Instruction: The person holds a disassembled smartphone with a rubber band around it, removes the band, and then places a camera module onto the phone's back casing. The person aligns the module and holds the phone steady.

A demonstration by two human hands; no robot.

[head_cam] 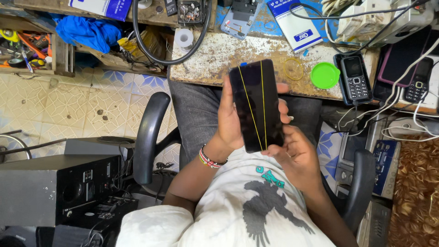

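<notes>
Black smartphone (257, 107), dark screen facing up, two yellow rubber bands stretched lengthwise across it, standing near upright, slightly tilted, centre of frame, above the lap

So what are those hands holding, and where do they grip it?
A black smartphone wrapped in yellow rubber bands: left hand cradles its back and left edge, right hand pinches the bottom corner.

Left hand (230, 120): raised before the torso, fingers curled in a grip, beaded wrist. Right hand (295, 153): lower, fingertips pinching, forearm bent inward.
</notes>
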